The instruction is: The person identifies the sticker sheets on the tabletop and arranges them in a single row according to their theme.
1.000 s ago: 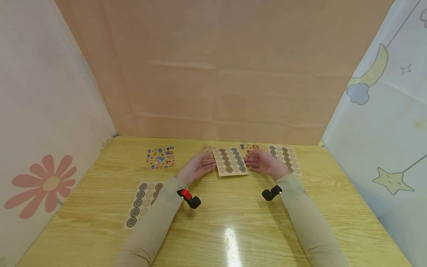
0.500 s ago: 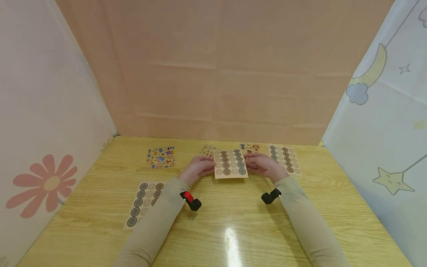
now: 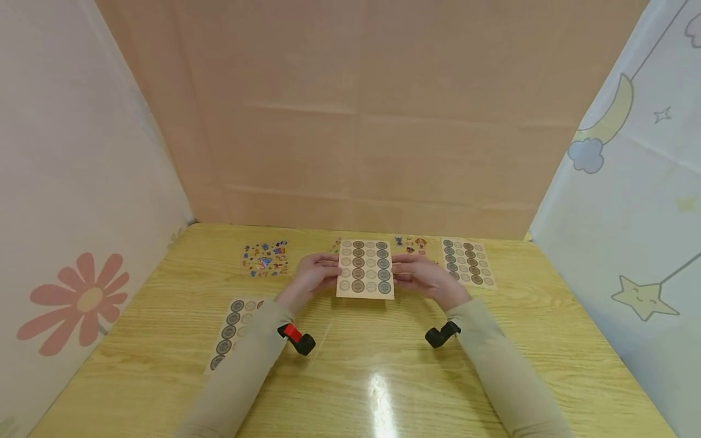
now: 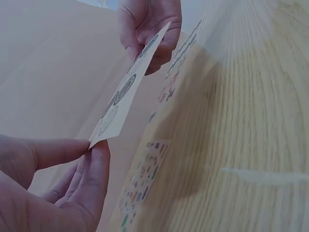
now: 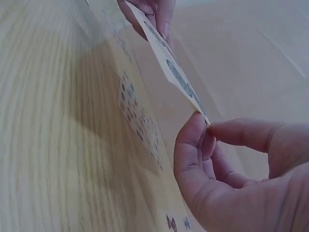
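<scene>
A cream sticker sheet with columns of round, seal-like prints is held above the table between both hands. My left hand pinches its left edge between thumb and fingers, which the left wrist view shows closely at the sheet's corner. On the opposite edge, my right hand pinches it the same way; in the right wrist view thumb and forefinger meet on the sheet. The sheet is tilted, its printed face toward the head camera. Part of a small colourful sticker sheet is hidden behind it.
Another round-print sheet lies at the back right, beside a character sticker sheet. A colourful sticker sheet lies at the back left. Nearer, a round-print sheet is partly under the left sleeve. A fabric backdrop rises behind the table.
The held sheet has moved left and slightly nearer, and now shows its printed face more fully. Both hands moved with it, and their hold on its edges is now plainer.
</scene>
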Demonstrator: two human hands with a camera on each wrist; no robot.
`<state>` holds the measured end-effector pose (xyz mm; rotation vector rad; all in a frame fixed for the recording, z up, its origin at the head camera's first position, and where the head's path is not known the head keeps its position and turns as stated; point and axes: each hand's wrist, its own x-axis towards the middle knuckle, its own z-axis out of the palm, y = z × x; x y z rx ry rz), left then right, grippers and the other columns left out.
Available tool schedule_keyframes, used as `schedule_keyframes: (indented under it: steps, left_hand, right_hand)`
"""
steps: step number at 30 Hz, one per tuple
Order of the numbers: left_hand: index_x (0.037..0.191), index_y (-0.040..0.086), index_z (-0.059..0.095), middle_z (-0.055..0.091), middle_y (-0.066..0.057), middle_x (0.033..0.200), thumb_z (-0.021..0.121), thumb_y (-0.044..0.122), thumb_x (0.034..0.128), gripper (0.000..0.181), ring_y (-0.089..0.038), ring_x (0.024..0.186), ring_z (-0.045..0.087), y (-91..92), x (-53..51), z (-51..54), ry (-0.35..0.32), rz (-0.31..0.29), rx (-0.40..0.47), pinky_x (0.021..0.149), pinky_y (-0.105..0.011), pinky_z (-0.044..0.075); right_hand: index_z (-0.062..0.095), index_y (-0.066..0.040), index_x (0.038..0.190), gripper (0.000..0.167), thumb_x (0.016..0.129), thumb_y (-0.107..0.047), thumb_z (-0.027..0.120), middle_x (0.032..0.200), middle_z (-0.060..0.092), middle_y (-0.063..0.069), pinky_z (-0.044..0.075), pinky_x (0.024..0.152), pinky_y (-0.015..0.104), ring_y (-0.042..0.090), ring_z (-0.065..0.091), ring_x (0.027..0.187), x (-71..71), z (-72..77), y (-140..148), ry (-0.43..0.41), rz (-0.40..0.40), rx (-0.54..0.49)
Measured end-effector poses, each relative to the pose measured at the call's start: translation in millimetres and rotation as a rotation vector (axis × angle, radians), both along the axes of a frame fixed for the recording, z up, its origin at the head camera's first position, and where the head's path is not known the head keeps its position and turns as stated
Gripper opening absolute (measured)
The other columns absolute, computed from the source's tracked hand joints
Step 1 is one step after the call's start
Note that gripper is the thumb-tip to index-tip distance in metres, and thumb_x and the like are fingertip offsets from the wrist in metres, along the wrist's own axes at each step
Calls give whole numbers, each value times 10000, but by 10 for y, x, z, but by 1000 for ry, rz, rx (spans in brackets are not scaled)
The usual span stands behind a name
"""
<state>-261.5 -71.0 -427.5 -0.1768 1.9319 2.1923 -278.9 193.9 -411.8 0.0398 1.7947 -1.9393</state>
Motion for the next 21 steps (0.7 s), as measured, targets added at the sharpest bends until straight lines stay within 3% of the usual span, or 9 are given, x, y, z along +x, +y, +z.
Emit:
schedule_keyframes:
  steps: [5, 13, 21]
  left_hand:
    - [1166, -34, 588, 621, -151, 999, 637, -48, 880, 290, -190, 814, 639, -155, 103, 0, 10, 3, -6, 748, -322, 570]
    - [1161, -47, 582, 615, -173, 1033, 619, -9, 905, 262, -192, 834, 638, -409, 310, -10, 27, 15, -67, 826, -390, 551]
    - [1178, -43, 582, 622, -153, 1021, 629, 10, 905, 282, -185, 829, 647, -609, 528, -4, 9, 27, -80, 805, -368, 561]
  right_hand:
    - [424, 69, 1284, 335, 960, 29, 499, 980, 614, 76, 530, 827, 329, 167, 626, 838, 97, 25, -149, 26, 44, -32]
    - [407, 94, 1294, 357, 956, 24, 499, 1001, 633, 99, 534, 819, 337, 184, 632, 855, 237, -1, -389, 25, 95, -39]
    - [405, 107, 1281, 361, 940, 34, 502, 997, 631, 118, 536, 771, 294, 194, 619, 870, 377, -17, -570, -4, 126, -85]
